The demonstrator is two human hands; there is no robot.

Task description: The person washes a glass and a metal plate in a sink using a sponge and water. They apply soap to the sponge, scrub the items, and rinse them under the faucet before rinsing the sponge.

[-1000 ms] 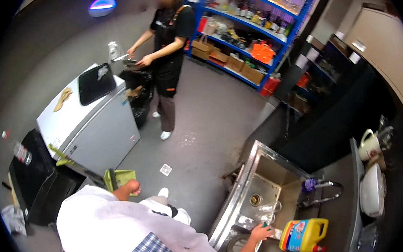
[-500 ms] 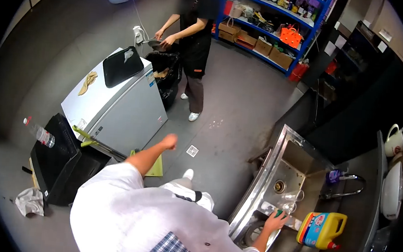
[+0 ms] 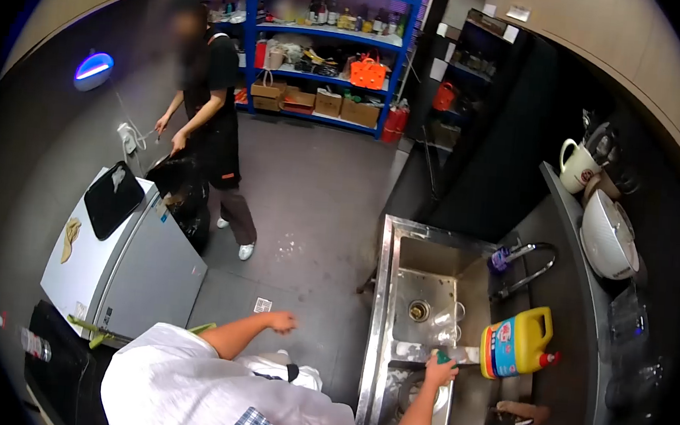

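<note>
My right hand [image 3: 439,372] is closed on a green scouring pad [image 3: 444,356], right by the divider between the basins of the steel sink [image 3: 382,296]. Clear glasses [image 3: 446,325] lie in the far basin, beyond the divider. A round dish [image 3: 414,388] is in the near basin, partly hidden by my right arm. To the right of my hand, a yellow detergent jug [image 3: 515,343] with a red cap lies tilted. My left hand [image 3: 282,322] hangs over the floor, its fingers loosely curled, and nothing shows in it.
A co-worker [image 3: 218,123] stands by a black-bagged bin [image 3: 185,200] beside a white chest freezer [image 3: 152,266]. A black tray [image 3: 113,209] rests on the freezer. Blue shelving [image 3: 330,32] is at the back. White bowls [image 3: 605,237] and a mug [image 3: 577,169] sit on the right ledge.
My view has swung right and up, so the room has slid left. My right hand stays at the divider with the pad. My left hand has lowered slightly. The co-worker's hands have moved apart.
</note>
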